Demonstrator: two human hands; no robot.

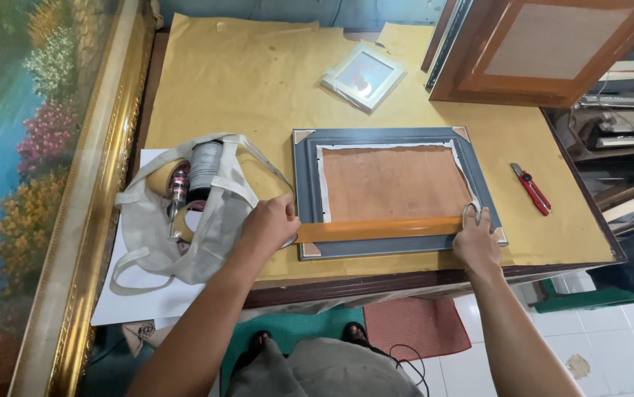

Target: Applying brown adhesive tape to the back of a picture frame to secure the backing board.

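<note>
A grey-blue picture frame lies face down on the paper-covered table, its brown backing board showing. A strip of brown tape stretches across the frame's near edge. My left hand holds the tape's left end, where the roll sits hidden under my fingers. My right hand presses the tape's right end onto the frame's lower right corner.
A white cloth bag with tape rolls and cans lies left of the frame. A red utility knife lies to the right. A small white frame rests farther back. A gilt-framed painting leans at left, a wooden frame at right.
</note>
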